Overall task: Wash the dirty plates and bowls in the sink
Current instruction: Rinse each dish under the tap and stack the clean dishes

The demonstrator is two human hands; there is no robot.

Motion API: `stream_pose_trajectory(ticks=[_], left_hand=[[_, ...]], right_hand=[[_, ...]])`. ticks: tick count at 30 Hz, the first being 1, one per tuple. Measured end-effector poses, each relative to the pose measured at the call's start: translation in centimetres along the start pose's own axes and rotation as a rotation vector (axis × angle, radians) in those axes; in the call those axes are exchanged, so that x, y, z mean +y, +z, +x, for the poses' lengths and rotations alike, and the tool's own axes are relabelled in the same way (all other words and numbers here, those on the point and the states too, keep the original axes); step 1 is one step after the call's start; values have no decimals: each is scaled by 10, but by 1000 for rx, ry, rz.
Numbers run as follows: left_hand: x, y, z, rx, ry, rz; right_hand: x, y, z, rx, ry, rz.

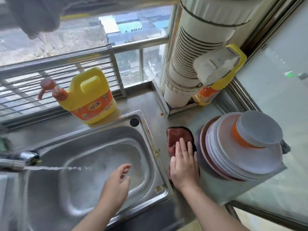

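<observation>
So the stainless sink (pixel 86 157) is the anchor here, and its basin holds only water, with a thin stream shooting in from the faucet (pixel 20 160) at its left edge. The left hand (pixel 116 182) hovers over the middle of the basin, grip open, fingers loosely spread and holding nothing. The right hand (pixel 184 165) lies flat on a reddish-brown dishcloth (pixel 178 137) spread on the desk (pixel 148 100) just right of the sink rim, fingers straight and pressing down, so that grip is open too. The plates (pixel 246 157) sit stacked further right of the sink, beside the cloth, with an orange bowl (pixel 240 137) upside down on top and a pale bowl (pixel 260 129) turned over on that. Behind the sink stands a yellow dish soap jug (pixel 91 97) with a red pump, and off to the back right there's a white ribbed pipe (pixel 191 55) with a second yellow bottle (pixel 215 80) tucked beside it.
</observation>
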State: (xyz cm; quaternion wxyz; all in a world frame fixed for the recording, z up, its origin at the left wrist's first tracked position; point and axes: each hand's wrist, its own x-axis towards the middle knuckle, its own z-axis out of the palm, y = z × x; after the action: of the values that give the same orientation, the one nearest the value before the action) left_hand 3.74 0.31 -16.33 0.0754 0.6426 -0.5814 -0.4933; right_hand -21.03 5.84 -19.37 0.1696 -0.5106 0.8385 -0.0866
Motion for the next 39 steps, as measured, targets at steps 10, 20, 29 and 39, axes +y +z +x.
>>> stream_pose_trajectory(ticks=[10, 20, 29, 39], left_hand=[[-18, -6, -15, 23, 31, -68], [-48, -14, -22, 125, -1, -134], [-55, -16, -25, 114, -16, -153], [-91, -78, -30, 66, -36, 200]], right_hand=[[-55, 18, 3, -90, -306, 184], [-120, -18, 169, -244, -408, -201], [-106, 12, 73, -167, 21, -57], [-18, 11, -54, -250, -415, -266]])
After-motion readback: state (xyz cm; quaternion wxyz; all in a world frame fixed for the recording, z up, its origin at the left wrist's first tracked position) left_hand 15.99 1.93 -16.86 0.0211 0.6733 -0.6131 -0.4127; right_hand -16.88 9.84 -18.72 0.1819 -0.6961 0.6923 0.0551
